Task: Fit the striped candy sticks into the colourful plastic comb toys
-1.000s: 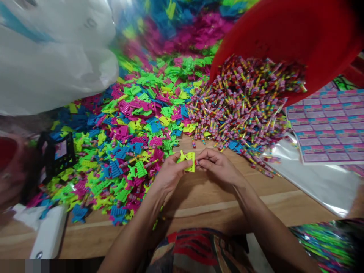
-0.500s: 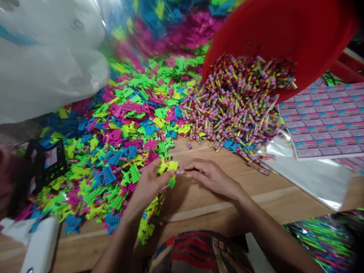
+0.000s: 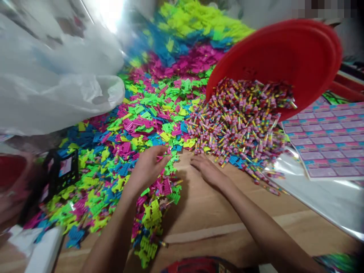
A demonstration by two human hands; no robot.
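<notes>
Neon plastic comb-shaped pieces (image 3: pixel 142 131) in green, pink, blue and yellow lie heaped to the left of the tilted red basin (image 3: pixel 273 57), and a mound of small striped tubes (image 3: pixel 236 121) spills from the basin's lip onto them. Your left hand (image 3: pixel 146 168) is open, reaching forward with its fingers on the pieces, left of the basin. Your right hand (image 3: pixel 209 170) is open too, palm down, below the basin, just beside the tubes on the wooden table (image 3: pixel 216 216).
</notes>
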